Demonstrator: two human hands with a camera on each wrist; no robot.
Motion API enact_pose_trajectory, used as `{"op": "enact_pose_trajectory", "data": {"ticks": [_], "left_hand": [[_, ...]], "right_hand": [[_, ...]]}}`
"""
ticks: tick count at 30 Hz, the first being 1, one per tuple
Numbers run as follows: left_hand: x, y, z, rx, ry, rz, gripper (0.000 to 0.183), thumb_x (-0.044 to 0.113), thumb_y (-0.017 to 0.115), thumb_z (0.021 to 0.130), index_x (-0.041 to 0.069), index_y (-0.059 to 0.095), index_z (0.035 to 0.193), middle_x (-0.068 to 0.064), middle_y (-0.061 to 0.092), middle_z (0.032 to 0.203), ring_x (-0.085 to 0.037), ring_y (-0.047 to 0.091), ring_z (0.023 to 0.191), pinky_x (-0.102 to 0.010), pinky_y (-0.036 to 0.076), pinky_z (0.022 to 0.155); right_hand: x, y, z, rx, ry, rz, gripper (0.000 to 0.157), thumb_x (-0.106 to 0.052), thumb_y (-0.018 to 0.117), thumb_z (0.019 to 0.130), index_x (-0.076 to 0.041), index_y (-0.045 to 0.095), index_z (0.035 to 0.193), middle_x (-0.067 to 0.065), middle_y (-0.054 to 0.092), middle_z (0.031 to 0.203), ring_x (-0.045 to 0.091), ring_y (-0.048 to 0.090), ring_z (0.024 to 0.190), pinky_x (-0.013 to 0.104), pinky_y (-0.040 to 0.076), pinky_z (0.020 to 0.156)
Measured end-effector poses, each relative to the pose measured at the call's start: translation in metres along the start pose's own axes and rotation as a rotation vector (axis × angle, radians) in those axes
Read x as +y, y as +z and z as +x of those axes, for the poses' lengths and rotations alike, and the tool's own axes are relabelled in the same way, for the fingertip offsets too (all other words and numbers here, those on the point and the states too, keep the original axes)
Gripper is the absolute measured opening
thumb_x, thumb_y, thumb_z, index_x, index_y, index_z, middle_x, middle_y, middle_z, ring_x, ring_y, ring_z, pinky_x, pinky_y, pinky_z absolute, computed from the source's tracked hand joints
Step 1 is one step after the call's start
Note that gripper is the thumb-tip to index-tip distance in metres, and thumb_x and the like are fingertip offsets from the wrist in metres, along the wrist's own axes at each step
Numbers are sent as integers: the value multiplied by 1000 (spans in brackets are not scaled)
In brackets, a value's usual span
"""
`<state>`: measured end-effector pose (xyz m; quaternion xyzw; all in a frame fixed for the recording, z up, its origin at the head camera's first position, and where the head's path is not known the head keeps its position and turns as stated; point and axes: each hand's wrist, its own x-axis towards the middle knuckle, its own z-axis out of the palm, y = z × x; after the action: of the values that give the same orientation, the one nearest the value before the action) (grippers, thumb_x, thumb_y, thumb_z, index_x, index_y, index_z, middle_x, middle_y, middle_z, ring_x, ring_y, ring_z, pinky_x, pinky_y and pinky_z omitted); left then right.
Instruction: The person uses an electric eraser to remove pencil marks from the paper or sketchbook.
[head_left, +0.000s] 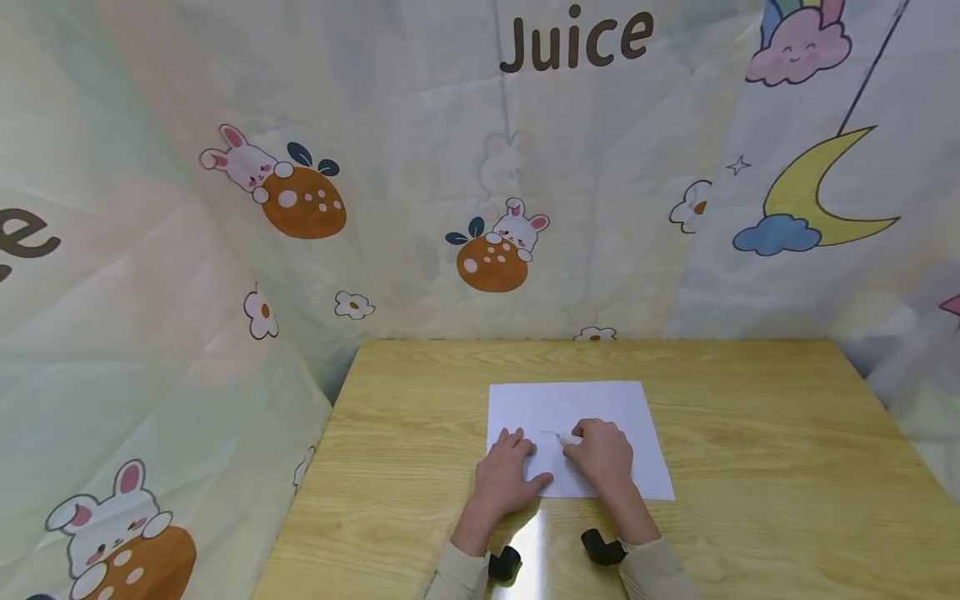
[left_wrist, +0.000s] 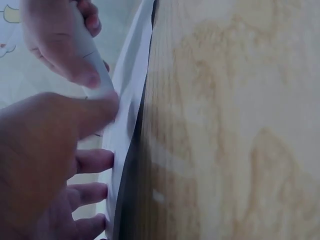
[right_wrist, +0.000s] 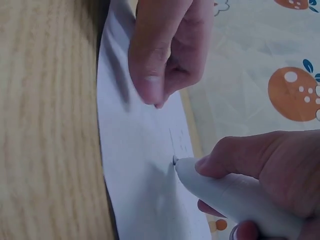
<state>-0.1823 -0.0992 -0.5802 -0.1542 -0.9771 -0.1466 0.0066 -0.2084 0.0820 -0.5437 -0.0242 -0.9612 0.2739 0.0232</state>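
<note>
A white sheet of paper (head_left: 600, 400) lies on the wooden table. My right hand (head_left: 606, 454) grips a thick white marker (right_wrist: 225, 192) between thumb and fingers. Its dark tip meets the sheet, where a short thin line (head_left: 548, 432) shows in the head view. To the left, my left hand (head_left: 507, 475) rests on the paper's lower left part, fingers spread and thumb pointing toward the marker. In the left wrist view, the marker (left_wrist: 90, 57) appears beyond the left thumb. Part of its body is hidden inside the right hand.
The wooden table (head_left: 405, 442) reaches out on both sides of the sheet. Behind it and to the left hangs a printed fabric backdrop (head_left: 420, 125) with rabbits, flowers and a moon. A black curved piece (head_left: 505, 565) sits by the left wrist, another (head_left: 602, 547) by the right.
</note>
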Motion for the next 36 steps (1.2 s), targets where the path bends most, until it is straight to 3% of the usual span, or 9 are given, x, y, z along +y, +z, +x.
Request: {"op": "enact_pose_trajectory", "data": {"ticks": [6, 11, 36], "left_hand": [[1, 0, 0, -13, -5, -7, 51, 52, 75, 78, 17, 65, 114, -11, 51, 141, -34, 40, 134, -48, 47, 93], [0, 0, 0, -28, -4, -20, 52, 53, 76, 77, 17, 65, 115, -11, 50, 141, -34, 40, 134, -49, 47, 92], [1, -3, 1, -27, -13, -31, 52, 51, 76, 78, 17, 65, 116, -11, 50, 142, -35, 39, 134, -50, 47, 92]], "right_hand": [[1, 2, 2, 4, -16, 3, 20, -19, 78, 70, -5, 73, 84, 7, 68, 75, 23, 59, 62, 42, 49, 53], [0, 1, 0, -8, 8, -7, 18, -18, 77, 69, -5, 72, 82, 7, 67, 73, 22, 58, 59, 40, 48, 51], [0, 2, 3, 4, -28, 15, 20, -20, 78, 71, -4, 73, 83, 7, 67, 73, 21, 58, 59, 40, 49, 52]]}}
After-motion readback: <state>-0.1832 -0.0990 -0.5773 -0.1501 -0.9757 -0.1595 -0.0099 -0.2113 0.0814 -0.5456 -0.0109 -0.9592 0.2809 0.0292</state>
